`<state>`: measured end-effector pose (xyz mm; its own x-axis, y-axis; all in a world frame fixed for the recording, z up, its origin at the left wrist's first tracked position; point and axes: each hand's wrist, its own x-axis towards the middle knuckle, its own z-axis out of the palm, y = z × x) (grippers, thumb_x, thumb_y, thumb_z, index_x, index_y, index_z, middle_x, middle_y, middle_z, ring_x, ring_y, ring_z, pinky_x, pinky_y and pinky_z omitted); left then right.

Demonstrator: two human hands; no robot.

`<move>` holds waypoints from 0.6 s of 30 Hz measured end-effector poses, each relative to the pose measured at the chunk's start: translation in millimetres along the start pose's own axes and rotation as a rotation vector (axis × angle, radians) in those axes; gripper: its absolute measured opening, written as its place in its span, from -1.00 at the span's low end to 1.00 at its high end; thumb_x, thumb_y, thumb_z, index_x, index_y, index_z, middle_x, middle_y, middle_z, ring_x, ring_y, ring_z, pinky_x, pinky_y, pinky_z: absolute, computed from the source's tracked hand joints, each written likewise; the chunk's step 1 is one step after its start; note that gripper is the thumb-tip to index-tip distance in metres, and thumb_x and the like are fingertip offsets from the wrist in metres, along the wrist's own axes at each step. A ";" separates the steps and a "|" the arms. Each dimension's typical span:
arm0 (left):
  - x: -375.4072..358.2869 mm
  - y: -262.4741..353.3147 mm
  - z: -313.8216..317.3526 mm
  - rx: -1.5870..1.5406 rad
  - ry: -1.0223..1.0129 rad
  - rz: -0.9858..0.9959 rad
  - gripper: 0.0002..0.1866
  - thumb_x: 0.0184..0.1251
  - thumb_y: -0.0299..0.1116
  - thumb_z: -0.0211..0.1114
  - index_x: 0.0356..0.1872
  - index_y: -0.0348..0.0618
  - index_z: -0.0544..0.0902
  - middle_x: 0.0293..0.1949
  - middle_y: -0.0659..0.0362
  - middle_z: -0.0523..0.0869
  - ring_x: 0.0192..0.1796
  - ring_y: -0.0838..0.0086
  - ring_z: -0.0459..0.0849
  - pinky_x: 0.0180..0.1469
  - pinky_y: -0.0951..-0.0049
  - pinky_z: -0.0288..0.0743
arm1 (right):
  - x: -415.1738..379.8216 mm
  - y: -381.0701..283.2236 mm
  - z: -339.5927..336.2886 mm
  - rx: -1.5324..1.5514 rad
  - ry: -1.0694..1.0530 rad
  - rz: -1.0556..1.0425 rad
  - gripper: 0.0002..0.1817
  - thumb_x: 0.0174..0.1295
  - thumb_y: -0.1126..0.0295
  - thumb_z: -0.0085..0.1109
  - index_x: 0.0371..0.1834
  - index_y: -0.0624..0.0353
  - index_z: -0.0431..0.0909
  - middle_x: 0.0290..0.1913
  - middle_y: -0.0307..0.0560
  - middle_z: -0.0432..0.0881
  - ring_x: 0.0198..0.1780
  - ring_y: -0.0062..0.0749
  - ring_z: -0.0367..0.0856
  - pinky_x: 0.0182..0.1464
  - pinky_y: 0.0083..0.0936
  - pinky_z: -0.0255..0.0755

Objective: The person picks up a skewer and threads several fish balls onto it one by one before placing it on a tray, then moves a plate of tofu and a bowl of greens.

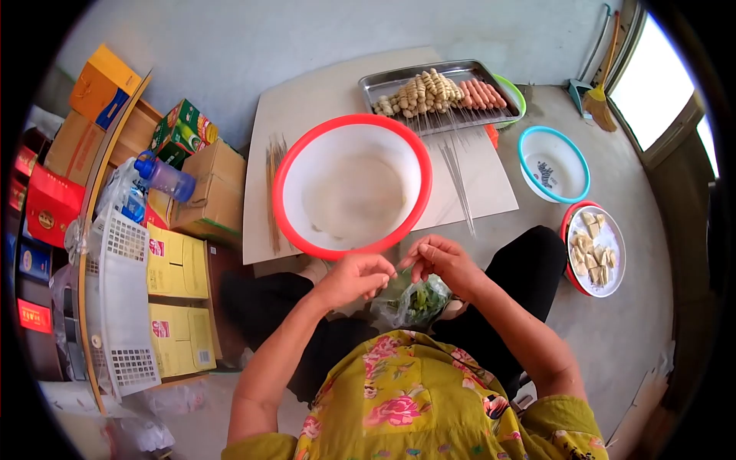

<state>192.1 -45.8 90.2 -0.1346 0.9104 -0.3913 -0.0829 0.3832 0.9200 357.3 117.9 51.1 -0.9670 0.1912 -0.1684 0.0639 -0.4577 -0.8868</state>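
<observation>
My left hand (353, 281) and my right hand (442, 263) meet near each other just in front of a large white basin with a red rim (354, 120). Both have thumb and fingers pinched together. Whatever small thing lies between the fingertips is too fine to make out. Below them, between my legs, sits a clear plastic bag of leafy greens (422, 300). The basin stands on a pale board (264, 180) on the floor and looks nearly bare inside, with a cloudy bottom.
Beyond the basin, a metal tray (376, 79) holds skewered food and sausages (481, 95). Loose skewers (458, 184) lie on the board. At right are a blue-rimmed basin (524, 165) and a plate of pale chunks (616, 268). Boxes (178, 264) and shelving line the left.
</observation>
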 end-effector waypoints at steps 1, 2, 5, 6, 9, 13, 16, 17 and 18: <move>7.3 4.0 -2.9 0.023 -0.047 0.008 -0.86 0.24 -0.48 0.22 -0.20 -0.24 0.59 -0.46 0.31 0.59 -0.53 0.74 0.48 -0.51 0.71 0.36 | -4.3 -5.1 1.6 0.102 0.043 -0.032 -0.75 0.45 0.29 -0.16 -0.01 0.19 0.43 -0.13 -0.06 0.63 -0.37 -0.50 0.59 -0.34 -0.65 0.39; 16.7 7.6 -1.0 0.023 -0.049 0.028 -0.88 0.23 -0.48 0.23 -0.23 -0.24 0.59 -0.47 0.31 0.59 -0.53 0.72 0.49 -0.50 0.70 0.38 | -8.3 -9.2 3.9 0.205 0.083 -0.060 -0.76 0.45 0.29 -0.15 -0.04 0.19 0.44 -0.16 -0.06 0.63 -0.39 -0.51 0.57 -0.35 -0.65 0.38; 38.3 17.8 34.7 -0.026 -0.037 0.060 -0.90 0.22 -0.47 0.24 -0.26 -0.24 0.58 -0.45 0.30 0.60 -0.52 0.71 0.51 -0.49 0.69 0.39 | -11.3 -14.6 15.4 0.248 0.189 -0.163 -0.78 0.40 0.31 -0.10 -0.06 0.20 0.46 -0.25 -0.15 0.62 -0.50 -0.56 0.46 -0.36 -0.65 0.35; 42.7 26.2 41.5 0.000 -0.003 0.058 -0.90 0.23 -0.45 0.23 -0.28 -0.23 0.58 -0.43 0.29 0.62 -0.51 0.70 0.52 -0.49 0.69 0.39 | -10.2 -15.3 13.7 0.224 0.258 -0.205 -0.78 0.40 0.31 -0.09 -0.09 0.20 0.47 -0.34 -0.15 0.61 -0.56 -0.60 0.37 -0.42 -0.69 0.29; 63.3 40.9 29.0 0.048 -0.023 0.007 -0.90 0.25 -0.43 0.22 -0.27 -0.22 0.59 -0.42 0.30 0.63 -0.48 0.70 0.54 -0.48 0.68 0.40 | -5.6 -14.3 -10.0 0.226 0.428 -0.259 -0.79 0.40 0.30 -0.08 -0.11 0.19 0.49 -0.41 -0.15 0.60 -0.58 -0.61 0.37 -0.47 -0.71 0.25; 129.1 7.2 -30.1 0.652 0.332 0.282 -0.85 0.23 -0.41 0.23 -0.20 -0.15 0.62 -0.34 0.24 0.67 -0.36 0.49 0.64 -0.27 0.52 0.52 | -12.0 -15.8 -33.4 0.178 0.500 -0.168 -0.77 0.42 0.30 -0.12 -0.14 0.18 0.50 -0.49 -0.18 0.58 -0.63 -0.63 0.33 -0.53 -0.73 0.21; 175.2 -29.6 -53.8 0.919 0.420 0.466 -0.82 0.18 -0.42 0.23 -0.18 -0.14 0.62 -0.16 0.13 0.65 -0.19 0.30 0.64 -0.09 0.39 0.52 | -14.1 -12.4 -28.2 0.183 0.465 -0.090 -0.78 0.40 0.30 -0.09 -0.16 0.16 0.52 -0.51 -0.18 0.59 -0.63 -0.64 0.35 -0.53 -0.73 0.22; 184.1 -40.9 -55.8 1.046 0.380 0.524 -0.79 0.15 -0.43 0.22 -0.17 -0.12 0.63 -0.10 0.10 0.62 -0.11 0.25 0.61 -0.02 0.33 0.48 | -14.5 -9.9 -25.9 0.200 0.435 -0.067 -0.79 0.38 0.30 -0.06 -0.16 0.15 0.54 -0.51 -0.18 0.60 -0.63 -0.64 0.36 -0.54 -0.72 0.21; 187.1 -43.3 -53.8 1.170 0.337 0.582 -0.77 0.12 -0.44 0.22 -0.15 -0.09 0.63 -0.04 0.07 0.58 -0.03 0.20 0.58 0.05 0.28 0.45 | -14.7 -8.9 -24.1 0.188 0.413 -0.062 -0.79 0.38 0.30 -0.05 -0.17 0.17 0.54 -0.51 -0.17 0.60 -0.63 -0.64 0.36 -0.54 -0.72 0.22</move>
<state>117.4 99.5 -24.2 -0.1095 0.9675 0.2277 0.9300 0.0189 0.3671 376.9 140.0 51.1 -0.7859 0.5358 -0.3086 -0.0735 -0.5765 -0.8137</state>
